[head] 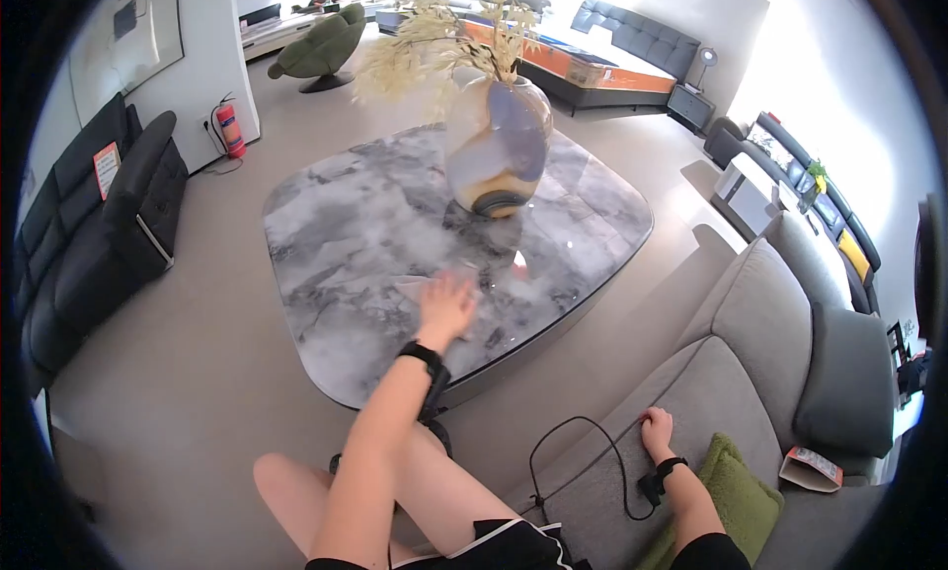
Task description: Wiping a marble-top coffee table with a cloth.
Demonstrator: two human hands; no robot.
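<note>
My left hand (448, 303), blurred, presses palm down on the glossy grey marble-pattern tabletop (348, 222). Under its fingers lies a pale, thin sheet that looks like a cloth or tissue (409, 287), mostly covered by the hand. Beyond it stands a glossy swirled vase (500, 144) with dried pale-yellow foliage (422, 44). Curled closed, my right hand (657, 431) rests on the grey sofa seat (615, 459), with nothing visible in it. Each wrist wears a black strapped device; a black cable (574, 420) loops from the right one.
A green cushion (740, 488) sits beside my right forearm, near a folded printed card (812, 468). To the left are a dark sofa (89, 252) and a red fire extinguisher (230, 129). A green chair (322, 44) and a bed (615, 70) stand further back.
</note>
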